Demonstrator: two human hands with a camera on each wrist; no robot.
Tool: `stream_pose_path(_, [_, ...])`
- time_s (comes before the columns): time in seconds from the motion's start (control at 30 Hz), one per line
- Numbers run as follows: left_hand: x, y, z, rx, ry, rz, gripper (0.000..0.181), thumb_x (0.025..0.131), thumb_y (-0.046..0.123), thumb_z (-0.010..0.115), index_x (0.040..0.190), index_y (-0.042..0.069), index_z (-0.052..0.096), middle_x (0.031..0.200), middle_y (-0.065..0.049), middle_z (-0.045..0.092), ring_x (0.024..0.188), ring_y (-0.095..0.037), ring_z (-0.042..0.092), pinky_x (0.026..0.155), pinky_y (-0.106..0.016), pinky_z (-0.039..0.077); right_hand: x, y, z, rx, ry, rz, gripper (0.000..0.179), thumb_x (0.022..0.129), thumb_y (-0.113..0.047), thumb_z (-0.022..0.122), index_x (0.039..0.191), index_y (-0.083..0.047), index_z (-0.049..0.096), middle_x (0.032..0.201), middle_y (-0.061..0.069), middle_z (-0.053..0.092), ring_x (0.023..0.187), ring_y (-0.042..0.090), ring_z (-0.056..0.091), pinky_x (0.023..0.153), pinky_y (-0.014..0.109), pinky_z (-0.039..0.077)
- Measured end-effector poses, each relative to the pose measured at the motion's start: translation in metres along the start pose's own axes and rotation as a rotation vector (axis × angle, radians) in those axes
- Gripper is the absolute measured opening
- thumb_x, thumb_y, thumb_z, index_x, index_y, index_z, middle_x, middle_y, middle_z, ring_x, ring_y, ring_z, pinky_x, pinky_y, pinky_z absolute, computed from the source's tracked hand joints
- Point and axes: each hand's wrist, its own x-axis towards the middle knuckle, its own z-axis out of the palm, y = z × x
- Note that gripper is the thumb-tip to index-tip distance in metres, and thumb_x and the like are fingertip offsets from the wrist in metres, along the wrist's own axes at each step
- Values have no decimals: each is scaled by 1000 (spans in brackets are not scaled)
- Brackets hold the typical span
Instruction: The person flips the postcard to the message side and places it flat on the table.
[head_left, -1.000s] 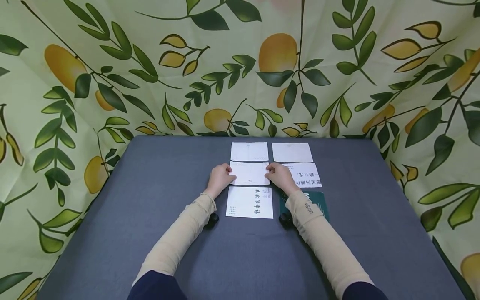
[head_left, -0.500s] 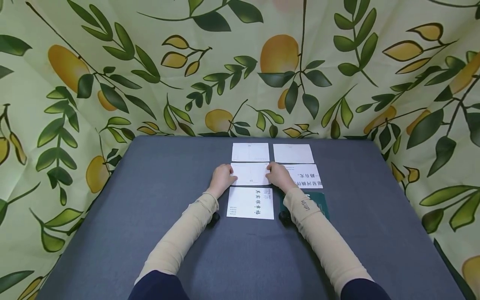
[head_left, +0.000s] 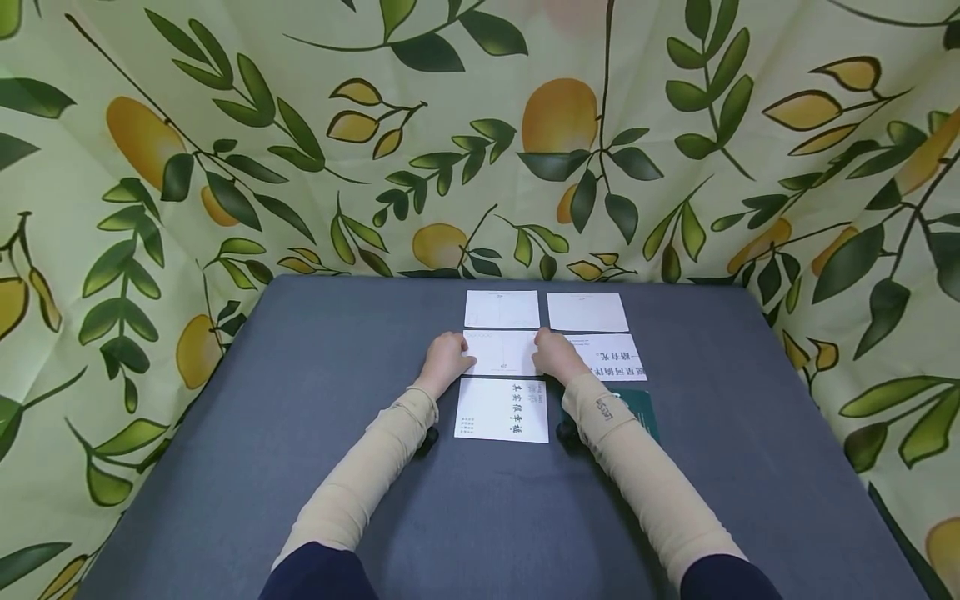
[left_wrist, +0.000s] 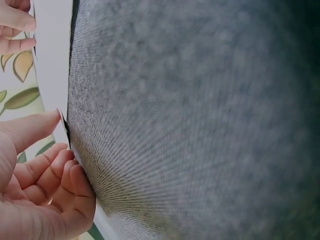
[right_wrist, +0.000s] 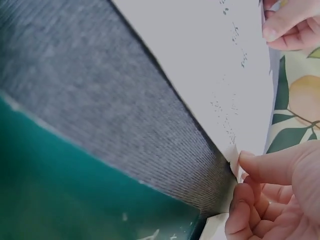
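Swung right sleeve slightly inward since earlier; pinching middle card by opposite edges with left hand and right hand; reading "其实很幸福" on lower card.

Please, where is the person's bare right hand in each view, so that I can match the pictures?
Head: bare right hand, just right of centre.
Left wrist: right hand cropped, top-left corner.
Right wrist: right hand, lower right.
Shared landmark: bare left hand, near centre in head, lower left in left wrist, top right in right wrist.
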Motion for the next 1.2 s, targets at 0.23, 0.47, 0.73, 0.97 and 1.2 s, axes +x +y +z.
stream_pose_path(0.23, [0,0,4,1,-15,-23,21,79,11,68,94,-4,66,89,-16,62,78,-26,55,72,-34,46,-2,0,2,-3,16,-10,40,90,-8,54,126,8,47,121,24,59,105,33,60,91,41,49])
stream_pose_path(0.47, [-8,2,-2,8,-25,-4,26,81,14,67,101,-4,67,93,-18,63,83,-27,55,72,-34,45,-7,4,4,93,76,-29,44,89,-23,61,124,3,53,114,20,58,98,29,58,84,39,49])
stream_pose_path(0.73, [-18,19,-6,1,-37,40,32,86,24,64,108,1,66,103,-16,62,93,-28,56,79,-37,47,-25,18,-12,191,131,-117,36,91,-23,59,118,1,59,86,11,57,68,18,47,59,27,38])
stream_pose_path(0.97, [-22,52,-5,-126,-31,165,35,88,27,61,111,1,64,107,-18,63,98,-31,59,86,-40,47,-43,37,-35,239,210,-96,36,93,-29,56,115,-1,59,102,19,61,73,22,52,61,28,41])
stream_pose_path(1.2, [-24,87,2,-381,-161,116,45,91,27,56,127,0,51,118,-18,61,106,-28,60,88,-38,50,-53,69,-47,272,255,4,37,94,-27,53,119,0,57,111,23,59,90,31,55,69,37,47])
